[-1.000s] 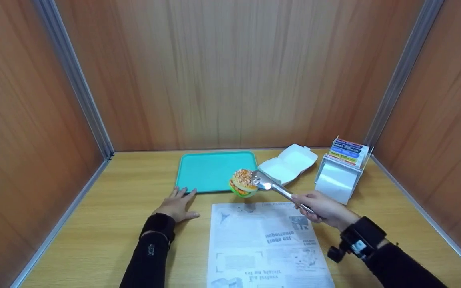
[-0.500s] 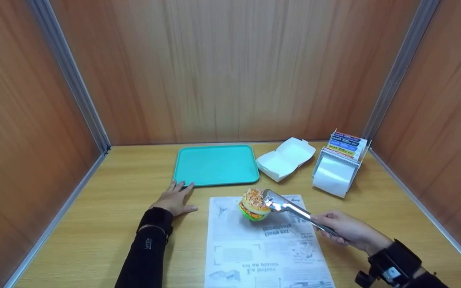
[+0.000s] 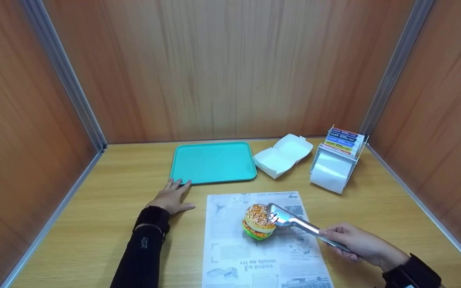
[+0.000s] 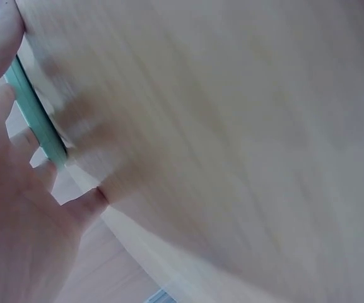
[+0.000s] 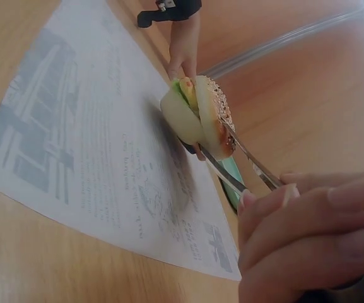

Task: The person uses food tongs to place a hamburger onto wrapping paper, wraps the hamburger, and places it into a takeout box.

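Note:
My right hand [image 3: 360,242] grips metal tongs [image 3: 310,229], whose tips clasp a sesame-topped hamburger [image 3: 259,221]. In the right wrist view the burger [image 5: 200,117] sits tilted between the two arms of the tongs [image 5: 248,158], over the printed paper sheet [image 5: 99,126]; a shadow lies beneath it, and whether it touches the sheet I cannot tell. With fingers spread, my left hand [image 3: 169,199] rests at the near-left corner of a turquoise tray [image 3: 214,162]. The left wrist view has the tray's rim [image 4: 40,120] by the fingertips.
Beyond the printed sheet [image 3: 230,204], an open white takeaway box [image 3: 282,156] stands against the tray's right side. A dispenser [image 3: 334,160] with colourful labels and a white roll is at the back right. Wooden walls [image 3: 214,72] enclose the table [image 3: 134,160] on three sides.
The right hand has carried the burger in the tongs from near the tray, toward me and slightly right, over the middle of the sheet. My left hand stays at the tray's corner.

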Demonstrator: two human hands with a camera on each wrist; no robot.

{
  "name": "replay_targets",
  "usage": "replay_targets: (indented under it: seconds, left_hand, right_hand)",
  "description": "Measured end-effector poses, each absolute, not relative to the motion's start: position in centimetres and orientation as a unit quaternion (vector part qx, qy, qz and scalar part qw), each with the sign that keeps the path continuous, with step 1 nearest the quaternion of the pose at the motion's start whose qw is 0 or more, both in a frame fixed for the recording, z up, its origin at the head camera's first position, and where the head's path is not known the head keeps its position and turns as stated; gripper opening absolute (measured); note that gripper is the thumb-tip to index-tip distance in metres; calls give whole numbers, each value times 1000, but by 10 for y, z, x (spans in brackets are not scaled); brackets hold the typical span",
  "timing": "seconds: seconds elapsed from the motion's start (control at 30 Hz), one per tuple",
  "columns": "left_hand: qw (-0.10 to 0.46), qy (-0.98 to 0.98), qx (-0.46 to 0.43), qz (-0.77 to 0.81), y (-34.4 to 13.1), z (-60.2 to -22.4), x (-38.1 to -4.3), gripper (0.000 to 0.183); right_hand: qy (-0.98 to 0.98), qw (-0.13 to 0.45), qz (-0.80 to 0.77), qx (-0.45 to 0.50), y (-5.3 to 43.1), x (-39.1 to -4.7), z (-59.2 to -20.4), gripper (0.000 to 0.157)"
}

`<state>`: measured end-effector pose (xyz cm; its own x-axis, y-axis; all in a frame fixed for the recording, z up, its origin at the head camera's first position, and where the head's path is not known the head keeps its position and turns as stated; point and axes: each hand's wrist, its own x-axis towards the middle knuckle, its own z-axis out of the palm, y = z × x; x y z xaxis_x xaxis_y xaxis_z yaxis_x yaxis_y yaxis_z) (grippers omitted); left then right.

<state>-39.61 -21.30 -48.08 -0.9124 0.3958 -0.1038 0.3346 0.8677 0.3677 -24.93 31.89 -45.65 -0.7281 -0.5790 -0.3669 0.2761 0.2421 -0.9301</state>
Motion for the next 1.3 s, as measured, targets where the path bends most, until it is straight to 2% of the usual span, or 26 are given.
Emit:
replay_targets:
  seconds: [0.73,1.3]
  left_hand:
    - [99,965,175,169,-209,-472,-392,86]
    - [94,963,183,172,-210,-478,-396,86]
  right_hand:
    - [704,355,-604,-115,319,-242,-463,33]
    - [691,366,-612,-116,327,-243,-459,45]
